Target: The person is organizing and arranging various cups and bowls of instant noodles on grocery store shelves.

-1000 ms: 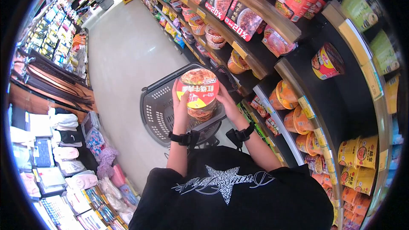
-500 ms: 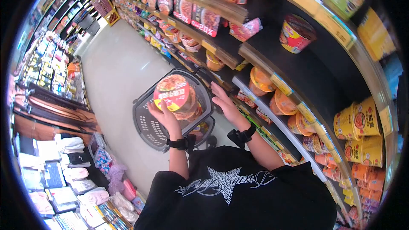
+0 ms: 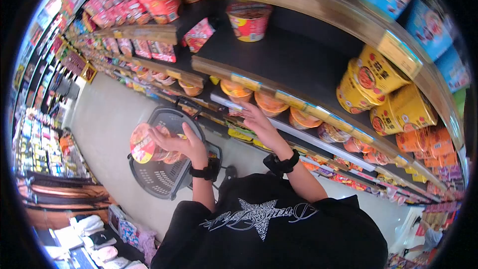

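Observation:
My left hand (image 3: 175, 143) is over the grey shopping basket (image 3: 159, 178), its fingers spread across the cups inside and its thumb raised apart. Under and beside those fingers sits a large red and yellow noodle cup (image 3: 143, 144); more cups are partly hidden behind the hand. To the right, my right hand (image 3: 261, 127) hangs with fingers apart and nothing in it, in front of the lower shelf with orange-lidded cups (image 3: 271, 103). On the dark shelf above stands a single red and yellow cup (image 3: 249, 22), near a red packet (image 3: 199, 35).
Yellow noodle buckets (image 3: 379, 75) and orange cups (image 3: 428, 142) fill the shelf at the right. Hanging red packets (image 3: 119, 2) are at the upper left. A display with pale shoes (image 3: 89, 225) stands at the lower left. Another person (image 3: 432, 238) is at the lower right.
The view has turned right, so basket and shelves appear further left. My left hand now reaches across the cups with its thumb raised. My right hand remains raised and open.

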`<control>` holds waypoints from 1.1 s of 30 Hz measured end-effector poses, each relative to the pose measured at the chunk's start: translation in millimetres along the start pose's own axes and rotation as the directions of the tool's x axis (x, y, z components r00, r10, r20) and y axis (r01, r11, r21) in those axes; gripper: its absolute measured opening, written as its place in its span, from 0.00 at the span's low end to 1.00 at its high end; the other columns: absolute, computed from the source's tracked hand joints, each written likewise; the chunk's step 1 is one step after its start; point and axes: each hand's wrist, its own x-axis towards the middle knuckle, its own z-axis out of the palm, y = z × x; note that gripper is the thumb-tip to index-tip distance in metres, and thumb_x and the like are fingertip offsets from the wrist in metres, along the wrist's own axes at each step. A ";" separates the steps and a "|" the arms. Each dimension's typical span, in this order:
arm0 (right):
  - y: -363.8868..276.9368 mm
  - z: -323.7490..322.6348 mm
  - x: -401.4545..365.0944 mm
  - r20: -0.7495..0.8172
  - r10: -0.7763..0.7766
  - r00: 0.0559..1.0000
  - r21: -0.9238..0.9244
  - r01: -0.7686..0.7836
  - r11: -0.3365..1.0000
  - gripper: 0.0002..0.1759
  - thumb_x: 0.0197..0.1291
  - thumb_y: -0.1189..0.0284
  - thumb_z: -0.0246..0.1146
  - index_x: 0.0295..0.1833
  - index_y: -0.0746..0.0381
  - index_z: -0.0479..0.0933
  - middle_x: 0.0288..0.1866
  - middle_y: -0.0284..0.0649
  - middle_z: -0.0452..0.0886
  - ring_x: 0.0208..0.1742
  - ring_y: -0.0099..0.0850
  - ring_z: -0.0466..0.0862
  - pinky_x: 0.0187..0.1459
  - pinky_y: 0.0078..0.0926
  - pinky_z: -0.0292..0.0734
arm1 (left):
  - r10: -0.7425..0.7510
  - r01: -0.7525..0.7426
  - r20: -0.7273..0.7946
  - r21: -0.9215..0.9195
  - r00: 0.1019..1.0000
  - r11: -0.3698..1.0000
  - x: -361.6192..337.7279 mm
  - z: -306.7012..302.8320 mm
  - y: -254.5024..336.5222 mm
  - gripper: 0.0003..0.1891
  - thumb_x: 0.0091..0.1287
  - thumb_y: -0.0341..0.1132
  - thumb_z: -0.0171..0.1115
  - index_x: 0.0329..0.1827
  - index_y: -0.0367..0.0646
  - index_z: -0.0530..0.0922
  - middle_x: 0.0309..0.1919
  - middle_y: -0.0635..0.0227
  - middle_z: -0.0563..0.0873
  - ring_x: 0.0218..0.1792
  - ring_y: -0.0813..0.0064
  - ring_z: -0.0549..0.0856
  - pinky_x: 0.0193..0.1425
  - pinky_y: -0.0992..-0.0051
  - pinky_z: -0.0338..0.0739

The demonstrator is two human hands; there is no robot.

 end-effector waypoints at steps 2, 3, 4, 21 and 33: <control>-5.6 -15.4 -17.6 -0.079 0.001 0.997 -0.003 -0.001 1.000 0.29 0.64 0.70 0.55 0.69 0.59 0.58 0.67 0.44 0.64 0.67 0.35 0.66 0.65 0.33 0.61 | 0.061 -0.061 0.006 0.050 0.998 0.997 3.6 -2.0 9.8 0.40 0.58 0.41 0.63 0.69 0.34 0.53 0.67 0.42 0.54 0.67 0.48 0.57 0.69 0.55 0.54; -8.8 -23.7 -28.2 -0.092 0.009 0.996 -0.021 -0.011 1.000 0.28 0.64 0.70 0.55 0.69 0.59 0.59 0.67 0.44 0.64 0.67 0.35 0.67 0.65 0.33 0.61 | -0.095 0.087 0.052 0.148 0.994 0.985 12.3 -16.1 14.5 0.37 0.58 0.44 0.63 0.68 0.37 0.59 0.66 0.41 0.57 0.66 0.45 0.59 0.67 0.51 0.56; -17.1 -32.7 -36.0 -0.100 0.011 0.995 -0.042 -0.015 0.999 0.28 0.64 0.70 0.55 0.69 0.59 0.59 0.67 0.43 0.64 0.67 0.35 0.67 0.65 0.32 0.61 | -0.036 0.062 -0.065 0.443 0.997 0.894 24.9 -20.3 -13.4 0.32 0.59 0.50 0.61 0.65 0.47 0.67 0.64 0.43 0.62 0.63 0.45 0.63 0.64 0.47 0.58; -104.8 -141.1 193.8 -0.324 0.240 0.915 -0.093 -0.283 0.955 0.20 0.59 0.51 0.59 0.39 0.57 0.72 0.26 0.30 0.77 0.25 0.17 0.75 0.22 0.16 0.68 | -0.221 0.018 0.281 0.581 0.934 0.814 18.8 -50.6 -141.6 0.19 0.67 0.52 0.50 0.60 0.65 0.75 0.64 0.57 0.68 0.63 0.48 0.66 0.65 0.50 0.57; -88.7 -130.0 207.9 -0.452 0.027 0.891 -0.414 -0.237 0.879 0.11 0.56 0.59 0.59 0.31 0.55 0.73 0.27 0.34 0.79 0.30 0.29 0.80 0.30 0.31 0.70 | -0.243 0.004 0.407 0.506 0.881 0.862 40.2 -52.0 -147.8 0.20 0.67 0.54 0.50 0.60 0.63 0.75 0.65 0.59 0.67 0.67 0.52 0.61 0.68 0.45 0.48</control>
